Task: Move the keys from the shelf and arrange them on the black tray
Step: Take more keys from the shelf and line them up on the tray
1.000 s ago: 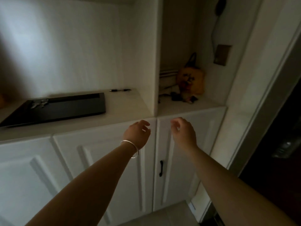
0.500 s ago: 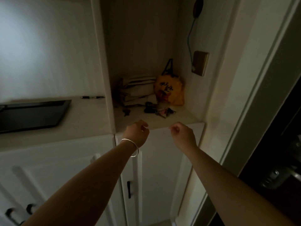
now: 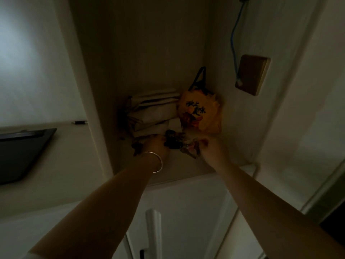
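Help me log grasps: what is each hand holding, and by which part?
Both the left hand and right hand are at the keys on the shelf; too dark to confirm any grip.

Both hands, left hand [image 3: 155,146] and right hand [image 3: 211,149], reach the keys [image 3: 174,142] on the dim shelf [image 3: 186,165].

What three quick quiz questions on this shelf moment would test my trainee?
1. True or false: both hands, the left hand and the right hand, are at the dark bunch of keys on the cream shelf.
2. Which wrist wears the thin silver bangle?
3. Multiple choice: the flat black tray lies (A) left of the shelf's divider, (B) beside the orange printed bag, (C) under the keys.

Key: 1 true; 2 the left; 3 A.
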